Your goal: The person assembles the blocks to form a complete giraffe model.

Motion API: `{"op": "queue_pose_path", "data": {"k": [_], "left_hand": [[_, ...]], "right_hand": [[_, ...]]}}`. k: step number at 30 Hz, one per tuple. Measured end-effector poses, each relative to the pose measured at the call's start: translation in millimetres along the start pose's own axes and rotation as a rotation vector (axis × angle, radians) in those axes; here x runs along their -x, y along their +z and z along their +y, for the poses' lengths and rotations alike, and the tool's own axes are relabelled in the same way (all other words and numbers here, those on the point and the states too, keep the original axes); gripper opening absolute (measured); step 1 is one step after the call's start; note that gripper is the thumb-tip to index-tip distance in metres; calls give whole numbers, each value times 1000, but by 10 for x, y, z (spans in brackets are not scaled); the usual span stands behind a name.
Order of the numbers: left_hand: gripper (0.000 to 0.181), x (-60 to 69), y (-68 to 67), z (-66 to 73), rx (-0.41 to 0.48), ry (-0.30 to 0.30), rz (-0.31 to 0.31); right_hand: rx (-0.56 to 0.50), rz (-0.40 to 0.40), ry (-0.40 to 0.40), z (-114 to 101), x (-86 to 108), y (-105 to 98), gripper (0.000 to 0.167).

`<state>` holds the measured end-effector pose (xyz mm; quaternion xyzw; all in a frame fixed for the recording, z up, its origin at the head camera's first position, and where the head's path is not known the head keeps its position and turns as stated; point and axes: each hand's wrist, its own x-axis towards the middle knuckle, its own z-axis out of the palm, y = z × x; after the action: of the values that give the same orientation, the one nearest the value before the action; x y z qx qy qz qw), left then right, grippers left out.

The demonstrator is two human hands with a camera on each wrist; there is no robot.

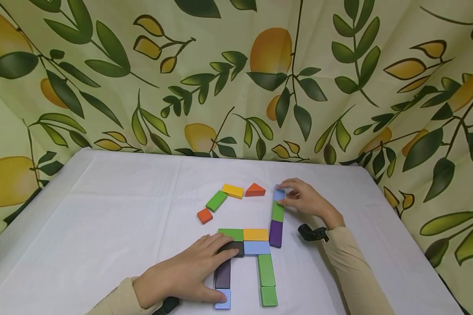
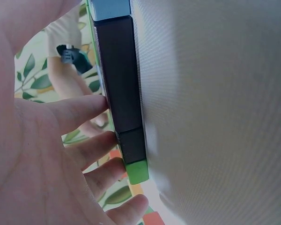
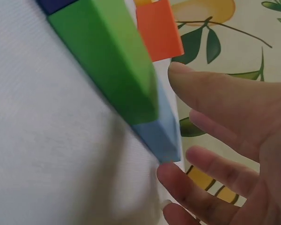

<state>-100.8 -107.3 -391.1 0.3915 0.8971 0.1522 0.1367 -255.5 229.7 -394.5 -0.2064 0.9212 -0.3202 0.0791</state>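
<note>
My left hand (image 1: 191, 267) lies spread over the left side of a flat block figure. Its thumb rests on a light blue block (image 1: 223, 303) and its fingertips touch the black block (image 1: 238, 250). Between them runs a dark purple block (image 1: 222, 274). At the upper right, my right hand (image 1: 309, 199) is at the far end of a block column. Its index fingertip touches the end of the blue block (image 3: 161, 139), while the thumb hovers over the column. A green block (image 1: 277, 211) and a purple block (image 1: 276, 233) continue that column towards me.
Green (image 1: 231, 234), yellow (image 1: 255, 235) and blue (image 1: 257, 248) blocks join above two green leg blocks (image 1: 266, 270). Farther back lie an orange-red triangle (image 1: 255, 190), a yellow block (image 1: 233, 191), a green block (image 1: 217, 201) and a red block (image 1: 205, 215) on the white cloth (image 1: 102, 218).
</note>
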Motion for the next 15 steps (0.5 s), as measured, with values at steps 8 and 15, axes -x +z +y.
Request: {"op": "queue_pose_path", "data": {"k": [8,15], "left_hand": [[82,6,-5,2,-2,1,5],[82,-5,-10,-1,12,0,-7]], "right_hand": [[2,61,-51,-109,3,-23,48],[32,71,-75,-349,-5,26,48]]}}
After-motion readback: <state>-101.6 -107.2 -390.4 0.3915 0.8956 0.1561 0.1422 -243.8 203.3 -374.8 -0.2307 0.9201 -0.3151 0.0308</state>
